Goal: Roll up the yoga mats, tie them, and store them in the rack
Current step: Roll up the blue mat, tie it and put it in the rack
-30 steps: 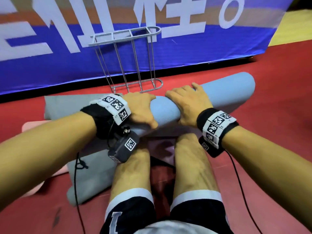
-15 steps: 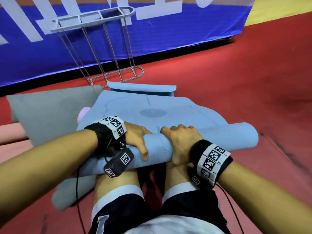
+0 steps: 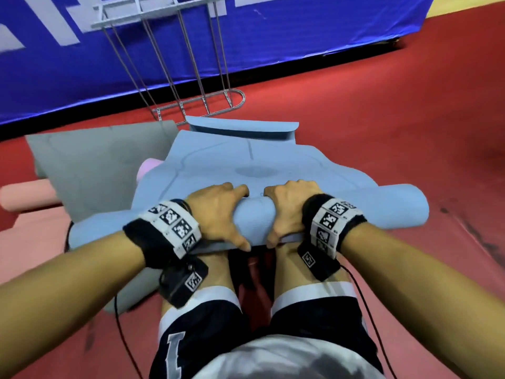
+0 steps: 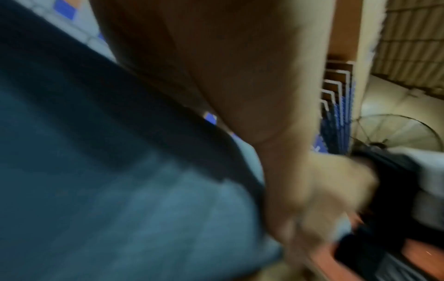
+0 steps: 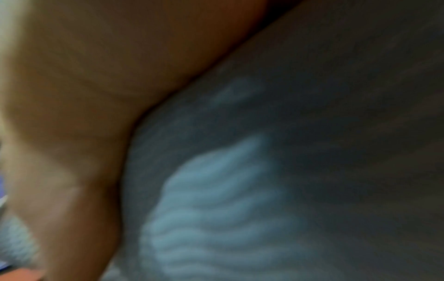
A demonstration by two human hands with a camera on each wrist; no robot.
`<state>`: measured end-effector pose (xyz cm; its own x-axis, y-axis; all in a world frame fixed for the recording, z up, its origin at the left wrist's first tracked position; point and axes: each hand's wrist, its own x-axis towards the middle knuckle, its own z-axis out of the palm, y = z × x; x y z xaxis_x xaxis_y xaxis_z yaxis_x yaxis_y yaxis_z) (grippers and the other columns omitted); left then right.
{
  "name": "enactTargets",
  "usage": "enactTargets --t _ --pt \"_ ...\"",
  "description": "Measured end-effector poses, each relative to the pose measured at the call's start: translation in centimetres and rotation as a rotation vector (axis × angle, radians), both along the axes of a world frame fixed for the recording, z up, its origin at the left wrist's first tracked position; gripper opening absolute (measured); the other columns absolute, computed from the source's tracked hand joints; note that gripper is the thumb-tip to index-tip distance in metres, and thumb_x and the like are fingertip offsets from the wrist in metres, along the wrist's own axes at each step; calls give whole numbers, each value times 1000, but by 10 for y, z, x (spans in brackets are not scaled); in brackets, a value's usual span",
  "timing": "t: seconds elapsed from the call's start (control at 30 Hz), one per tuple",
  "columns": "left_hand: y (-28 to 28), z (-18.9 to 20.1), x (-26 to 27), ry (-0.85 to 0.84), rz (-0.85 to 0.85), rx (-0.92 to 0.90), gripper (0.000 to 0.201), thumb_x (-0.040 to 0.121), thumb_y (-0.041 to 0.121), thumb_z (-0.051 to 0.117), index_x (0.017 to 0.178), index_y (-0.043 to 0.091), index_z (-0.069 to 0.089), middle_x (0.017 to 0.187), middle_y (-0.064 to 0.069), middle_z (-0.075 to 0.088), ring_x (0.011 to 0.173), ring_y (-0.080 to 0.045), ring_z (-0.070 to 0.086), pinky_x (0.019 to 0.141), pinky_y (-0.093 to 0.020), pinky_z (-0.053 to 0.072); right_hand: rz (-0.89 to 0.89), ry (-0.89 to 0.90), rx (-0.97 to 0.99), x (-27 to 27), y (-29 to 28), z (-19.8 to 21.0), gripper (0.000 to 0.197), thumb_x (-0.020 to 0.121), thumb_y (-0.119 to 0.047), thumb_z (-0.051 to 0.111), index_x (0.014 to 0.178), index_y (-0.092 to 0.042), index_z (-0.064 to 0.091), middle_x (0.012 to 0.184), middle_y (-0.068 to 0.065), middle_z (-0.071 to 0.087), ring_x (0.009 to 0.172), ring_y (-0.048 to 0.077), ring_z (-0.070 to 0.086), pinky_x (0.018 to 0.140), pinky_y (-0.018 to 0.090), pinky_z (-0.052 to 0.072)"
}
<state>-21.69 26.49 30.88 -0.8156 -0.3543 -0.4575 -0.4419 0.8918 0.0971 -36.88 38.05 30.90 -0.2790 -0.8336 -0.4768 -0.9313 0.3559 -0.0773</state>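
Observation:
A light blue yoga mat lies on the red floor in front of my knees. Its near end is a thick roll [image 3: 355, 212] lying crosswise, and its flat part [image 3: 246, 165] stretches away toward the rack. My left hand [image 3: 218, 214] and right hand [image 3: 287, 212] grip the middle of the roll side by side, fingers curled over the top and thumbs at its near underside. The wire rack [image 3: 196, 105] stands upright beyond the mat's far, folded-up edge. In both wrist views, blurred blue mat [image 4: 120, 209] [image 5: 228, 209] fills the frame beside my palm.
A grey mat [image 3: 95, 170] lies flat to the left, partly under the blue one. A pink rolled mat [image 3: 27, 198] lies at far left, with another pink end [image 3: 149, 166] showing. A blue banner wall [image 3: 273, 45] stands behind the rack. Red floor opens to the right.
The roll, a second ago far out near the rack, now sits close to my knees with a long flat stretch of mat beyond it. Both hands keep their grip.

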Motion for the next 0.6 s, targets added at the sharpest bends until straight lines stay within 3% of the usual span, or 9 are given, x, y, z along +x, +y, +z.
enactTargets --t 0.13,0.3,0.4,0.47,0.53,0.6 --pt "15 -18 13 28 -6 -166 105 51 73 78 135 31 31 116 1 54 104 -27 60 87 -42 48 3 -56 71 -4 -16 -4 77 31 -73 79 94 -34 59 81 -12 65 75 14 62 69 30 49" --pt "-8 -13 1 21 -16 -71 89 45 69 79 119 38 43 99 10 64 87 -22 64 74 -35 51 -32 -103 44 -5 -20 -6 72 35 -70 82 94 -34 62 80 -12 66 76 15 64 68 30 53" --pt "-21 -14 -4 9 9 16 85 41 71 81 114 44 46 91 16 65 83 -16 63 77 -34 52 -43 -116 -101 -7 -11 -6 72 42 -66 81 104 -36 61 89 -12 66 86 19 65 74 32 51" --pt "-31 -16 -7 19 40 83 84 40 69 83 113 44 49 91 18 66 85 -13 63 80 -34 54 -8 -91 -196 -5 -2 -12 84 45 -67 81 120 -37 57 110 -11 66 101 20 64 85 35 50" --pt "-39 -17 -11 2 80 164 81 43 63 88 113 43 53 92 17 67 86 -10 64 83 -34 55 67 40 -214 0 6 -22 110 43 -72 82 138 -31 45 131 -7 58 116 23 58 101 42 44" --pt "-43 -20 -16 -14 97 214 81 40 63 87 111 43 55 93 17 69 87 -7 65 85 -36 56 76 150 -204 6 9 -31 110 45 -65 84 138 -26 40 131 -3 56 116 26 57 103 46 41"
